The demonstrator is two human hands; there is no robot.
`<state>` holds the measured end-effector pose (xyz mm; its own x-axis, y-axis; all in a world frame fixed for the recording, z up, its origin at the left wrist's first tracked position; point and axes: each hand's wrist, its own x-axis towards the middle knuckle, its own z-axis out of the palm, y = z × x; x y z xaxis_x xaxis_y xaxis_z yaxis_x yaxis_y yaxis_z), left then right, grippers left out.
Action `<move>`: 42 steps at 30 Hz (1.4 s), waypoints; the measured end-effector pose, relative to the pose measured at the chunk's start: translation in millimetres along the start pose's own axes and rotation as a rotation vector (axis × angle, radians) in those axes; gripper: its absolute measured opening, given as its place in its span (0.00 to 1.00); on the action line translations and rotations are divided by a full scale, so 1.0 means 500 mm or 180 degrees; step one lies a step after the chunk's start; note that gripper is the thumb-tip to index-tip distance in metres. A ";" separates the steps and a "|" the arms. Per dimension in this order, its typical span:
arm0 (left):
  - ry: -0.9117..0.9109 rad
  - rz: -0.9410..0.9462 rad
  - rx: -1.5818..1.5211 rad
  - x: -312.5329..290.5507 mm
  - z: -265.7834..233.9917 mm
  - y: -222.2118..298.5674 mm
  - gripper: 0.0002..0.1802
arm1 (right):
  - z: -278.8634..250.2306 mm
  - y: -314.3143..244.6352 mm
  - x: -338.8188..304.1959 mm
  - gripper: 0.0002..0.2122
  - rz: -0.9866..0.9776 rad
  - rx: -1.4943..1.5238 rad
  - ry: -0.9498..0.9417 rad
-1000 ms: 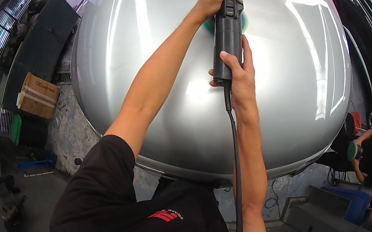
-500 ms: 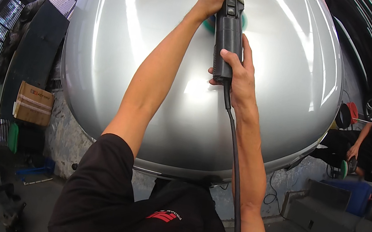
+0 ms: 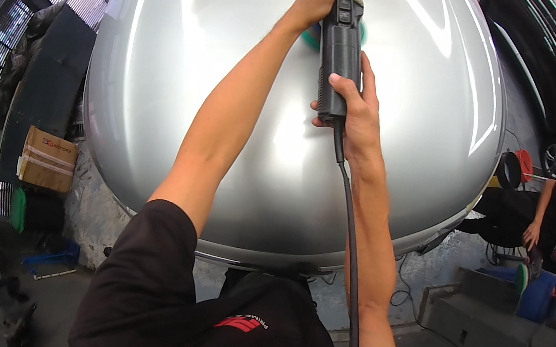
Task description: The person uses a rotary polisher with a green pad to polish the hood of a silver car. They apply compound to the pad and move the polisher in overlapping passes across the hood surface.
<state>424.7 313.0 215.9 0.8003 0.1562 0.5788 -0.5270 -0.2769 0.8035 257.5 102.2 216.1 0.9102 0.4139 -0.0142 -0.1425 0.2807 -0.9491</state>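
Note:
A black corded polisher (image 3: pixel 342 52) rests over the silver car hood (image 3: pixel 238 145), its green pad (image 3: pixel 310 36) partly showing beneath the machine's head. My left hand (image 3: pixel 319 0) wraps over the head at the far end. Around the rear of the body, my right hand (image 3: pixel 360 110) is closed, thumb on top and some fingers underneath. From that rear end a thick black cord (image 3: pixel 349 222) runs back along my right forearm and over the near edge of the hood.
On the right, a co-worker in black (image 3: pixel 539 217) holds a tool with a green pad (image 3: pixel 522 277). Beyond stands a dark car (image 3: pixel 532 62). A cardboard box (image 3: pixel 49 159) is at the left, a grey step (image 3: pixel 471 316) at the lower right. Cables lie on the floor.
The hood and surroundings have shifted slightly left in view, while my hands keep the same hold on the polisher. The co-worker's green-padded tool has tilted and moved a little lower right.

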 end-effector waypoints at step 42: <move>-0.0088 0.0060 0.0062 0.043 0.176 0.006 0.17 | -0.164 -0.056 0.011 0.45 -0.0091 -0.0426 0.0047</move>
<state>465.2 232.3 218.6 0.7980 0.1247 0.5896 -0.5367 -0.2980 0.7894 298.6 25.8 216.7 0.9189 0.3944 0.0098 -0.0641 0.1737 -0.9827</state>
